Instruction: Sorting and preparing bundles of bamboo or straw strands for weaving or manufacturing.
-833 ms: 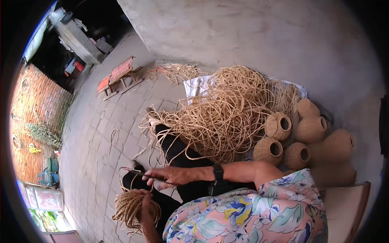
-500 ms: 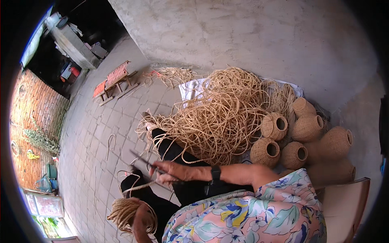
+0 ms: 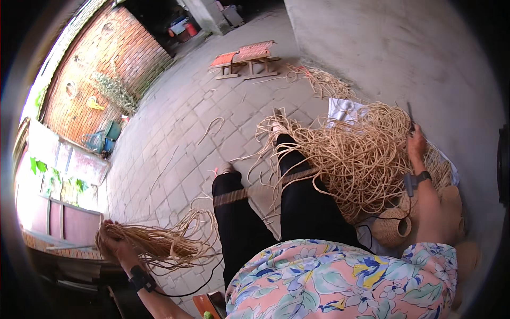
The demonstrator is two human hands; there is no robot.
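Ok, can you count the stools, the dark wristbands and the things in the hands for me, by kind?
Stools with reddish seats: 2
Dark wristbands: 2
Rope bundle in the left hand: 1
Dark tool in the right hand: 1
Total: 6

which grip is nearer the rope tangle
Right. The right grip is at the right side of the rope tangle; the left grip is far left, past both legs.
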